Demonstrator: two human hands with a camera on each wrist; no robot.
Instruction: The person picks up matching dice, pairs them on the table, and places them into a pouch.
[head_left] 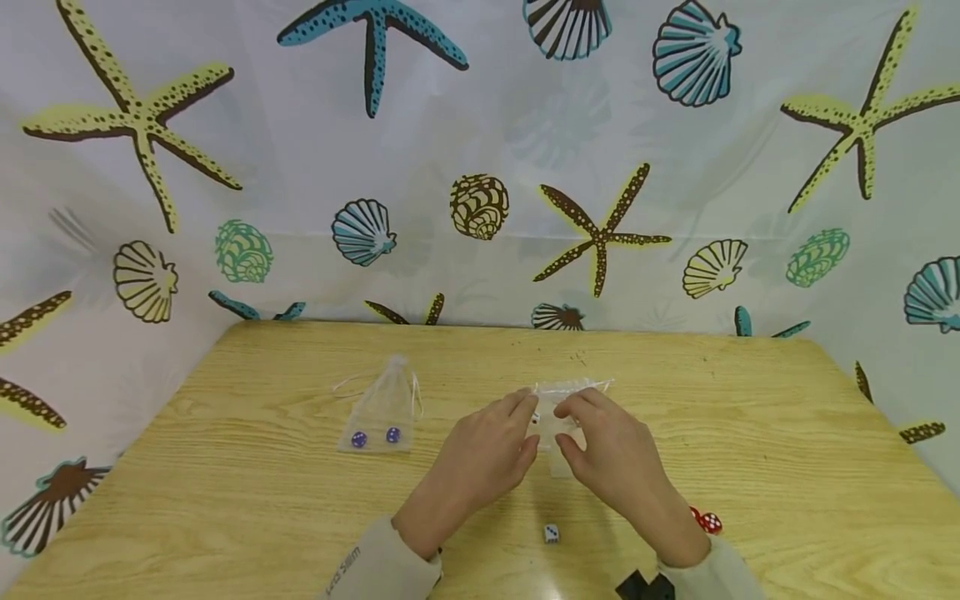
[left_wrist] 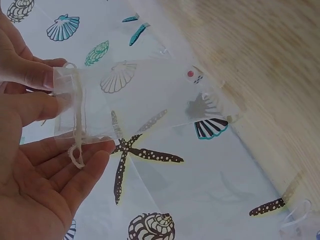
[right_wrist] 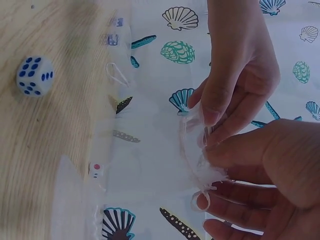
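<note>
Left hand [head_left: 483, 450] and right hand [head_left: 618, 450] pinching a sheer white drawstring pouch [left_wrist: 150, 95] by its mouth
Held over the wooden surface [head_left: 262, 517], it contains a white cube die [left_wrist: 193, 76]; a blue-pipped white die [head_left: 551, 533] lies nearer.

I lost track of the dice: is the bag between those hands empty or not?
Not empty: a white die with a red dot shows through the sheer bag, near its bottom end.

Pouch [head_left: 382, 408] on table [head_left: 225, 500], left of centre, two dice [head_left: 359, 439] inside, second pouch [head_left: 551, 429] right of centre between left hand [head_left: 483, 450] and right hand [head_left: 618, 450], single die [head_left: 551, 533] lower centre, apparently paired dice [head_left: 710, 522] lower right
</note>
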